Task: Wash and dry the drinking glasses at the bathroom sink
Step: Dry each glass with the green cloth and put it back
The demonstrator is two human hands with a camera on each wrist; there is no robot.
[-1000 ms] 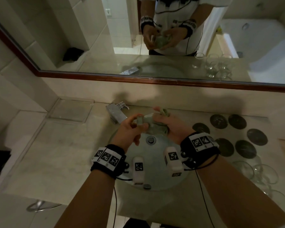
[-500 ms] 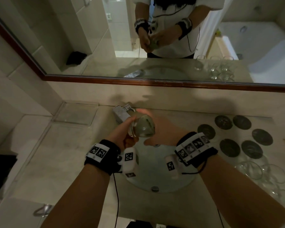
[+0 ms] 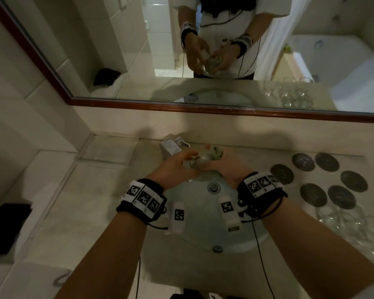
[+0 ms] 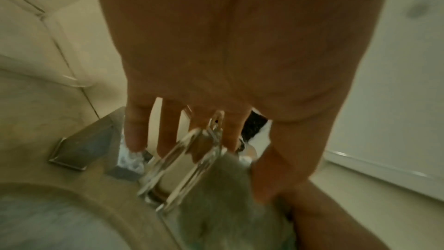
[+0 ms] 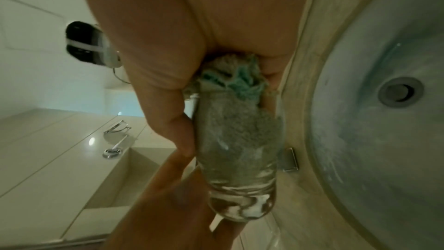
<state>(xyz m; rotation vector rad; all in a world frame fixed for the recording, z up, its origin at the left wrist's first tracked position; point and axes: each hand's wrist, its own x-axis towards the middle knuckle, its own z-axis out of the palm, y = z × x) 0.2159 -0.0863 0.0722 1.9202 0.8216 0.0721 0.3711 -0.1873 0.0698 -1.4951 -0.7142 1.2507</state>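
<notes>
A clear drinking glass (image 3: 200, 161) lies on its side above the back of the sink, with a grey-green cloth (image 3: 215, 152) stuffed into it. My right hand (image 3: 222, 167) grips the mouth end, thumb along the glass (image 5: 238, 149), and the cloth (image 5: 238, 79) is bunched against my palm. My left hand (image 3: 175, 169) has straight fingers (image 4: 134, 136) laid against the thick base of the glass (image 4: 182, 163). The right hand's other fingers are hidden behind the glass.
A chrome faucet (image 3: 171, 147) stands just behind the hands, and the round basin (image 3: 203, 229) with its drain (image 3: 213, 187) lies below. Several dark round coasters (image 3: 312, 196) and several clear glasses (image 3: 350, 223) sit on the counter to the right. A clear tray (image 3: 108, 149) is at the back left.
My left hand gripped the glass half a second ago; its fingers have since straightened against the base. The glass has tipped onto its side, and the right hand now holds it.
</notes>
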